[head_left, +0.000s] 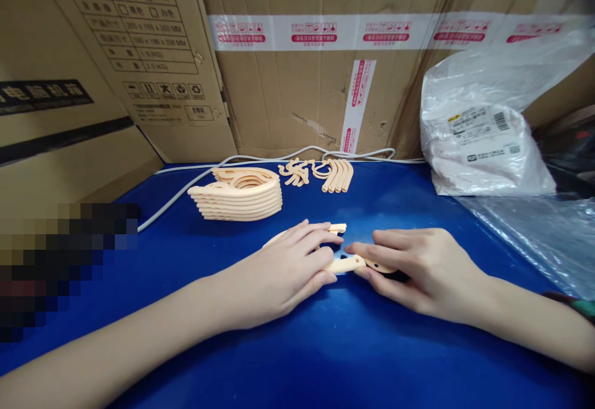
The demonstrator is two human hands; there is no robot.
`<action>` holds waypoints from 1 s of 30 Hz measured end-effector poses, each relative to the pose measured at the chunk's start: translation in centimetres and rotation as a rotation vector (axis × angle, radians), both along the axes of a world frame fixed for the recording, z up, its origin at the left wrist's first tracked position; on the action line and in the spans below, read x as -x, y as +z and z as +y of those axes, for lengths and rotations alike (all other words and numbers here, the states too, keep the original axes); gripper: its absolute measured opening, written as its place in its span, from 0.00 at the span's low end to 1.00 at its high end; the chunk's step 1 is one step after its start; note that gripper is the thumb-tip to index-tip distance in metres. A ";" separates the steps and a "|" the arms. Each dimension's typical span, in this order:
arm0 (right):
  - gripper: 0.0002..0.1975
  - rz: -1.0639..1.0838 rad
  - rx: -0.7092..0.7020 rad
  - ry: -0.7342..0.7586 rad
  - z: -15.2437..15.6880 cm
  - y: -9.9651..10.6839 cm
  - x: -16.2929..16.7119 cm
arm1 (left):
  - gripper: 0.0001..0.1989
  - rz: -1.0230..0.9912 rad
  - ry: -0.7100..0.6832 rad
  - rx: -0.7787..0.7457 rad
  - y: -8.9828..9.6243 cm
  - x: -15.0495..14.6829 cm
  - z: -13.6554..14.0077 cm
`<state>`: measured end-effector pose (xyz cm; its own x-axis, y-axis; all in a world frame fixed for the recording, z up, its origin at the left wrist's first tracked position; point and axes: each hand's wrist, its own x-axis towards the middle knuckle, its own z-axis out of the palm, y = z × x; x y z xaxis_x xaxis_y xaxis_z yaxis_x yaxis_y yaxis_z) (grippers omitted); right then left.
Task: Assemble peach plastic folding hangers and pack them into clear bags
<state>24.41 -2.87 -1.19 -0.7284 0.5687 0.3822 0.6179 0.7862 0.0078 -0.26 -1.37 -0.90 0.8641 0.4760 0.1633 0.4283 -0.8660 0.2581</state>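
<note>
Low over the blue table, a cream plastic folding hanger lies partly hidden under both hands. My left hand covers its left portion, with the thumb and fingers closed around it. At the hanger's right end, my right hand pinches a short cream arm piece between thumb and fingers. This piece meets the hanger body at a small round joint; whether the two are locked together I cannot tell. Behind my left hand, a neat stack of folded cream hangers stands on the table.
Loose cream hooks and several curved arm pieces lie at the back of the blue table. A white cable runs behind them along cardboard boxes. At right are a white plastic bag and clear plastic film.
</note>
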 end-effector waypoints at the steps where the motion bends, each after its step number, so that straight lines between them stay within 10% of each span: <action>1: 0.14 0.003 0.001 0.003 0.0 0.0 0.0 | 0.11 0.000 -0.001 -0.001 0.0 0.0 0.0; 30: 0.12 0.054 0.263 0.024 0.2 0.2 0.2 | 0.11 0.021 -0.008 0.013 0.2 0.0 -0.2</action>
<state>24.25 -2.62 -1.01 -0.7252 0.6368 0.2618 0.5934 0.7709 -0.2313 -0.24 -1.59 -0.72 0.8713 0.4708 0.1388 0.4267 -0.8663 0.2598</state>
